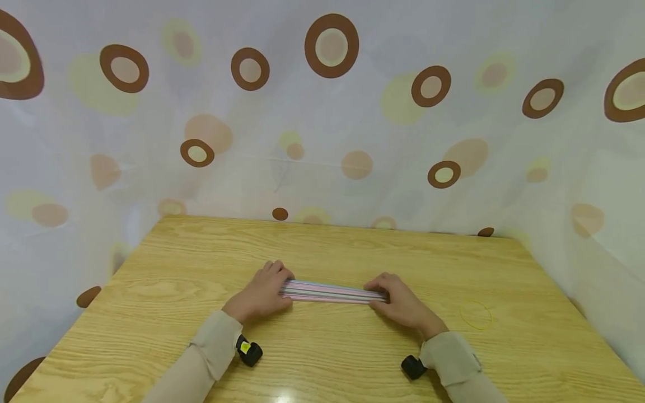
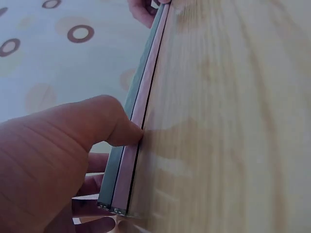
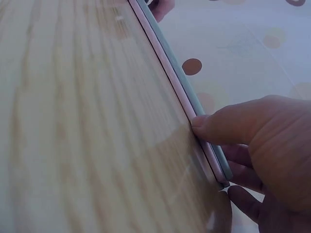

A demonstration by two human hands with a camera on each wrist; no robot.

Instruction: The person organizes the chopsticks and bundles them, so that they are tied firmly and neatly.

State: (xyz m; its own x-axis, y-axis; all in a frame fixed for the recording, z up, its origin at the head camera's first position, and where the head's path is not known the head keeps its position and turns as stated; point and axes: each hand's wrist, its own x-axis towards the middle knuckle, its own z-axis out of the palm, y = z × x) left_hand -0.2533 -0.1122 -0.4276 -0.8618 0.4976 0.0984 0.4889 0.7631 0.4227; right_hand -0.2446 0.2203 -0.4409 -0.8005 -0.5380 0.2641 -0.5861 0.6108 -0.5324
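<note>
A bundle of long, thin sticks (image 1: 327,292) in pale pink, grey-green and light blue, with dark lines between them, lies crosswise at the middle of the table. My left hand (image 1: 261,295) grips its left end, thumb on the near side and fingers on the far side. At the other end my right hand (image 1: 403,304) holds it the same way. In the left wrist view the thumb (image 2: 109,119) presses on the pink stick near the ends. The right thumb (image 3: 214,125) touches the pink side in the right wrist view. Palms hide part of both ends in the head view.
A thin yellow rubber band (image 1: 476,315) lies on the wooden table (image 1: 201,246), to the right of my right hand. A white cloth with brown and beige dots (image 1: 322,134) stands behind the table and along both sides. Black wrist cameras (image 1: 249,351) hang from both cuffs.
</note>
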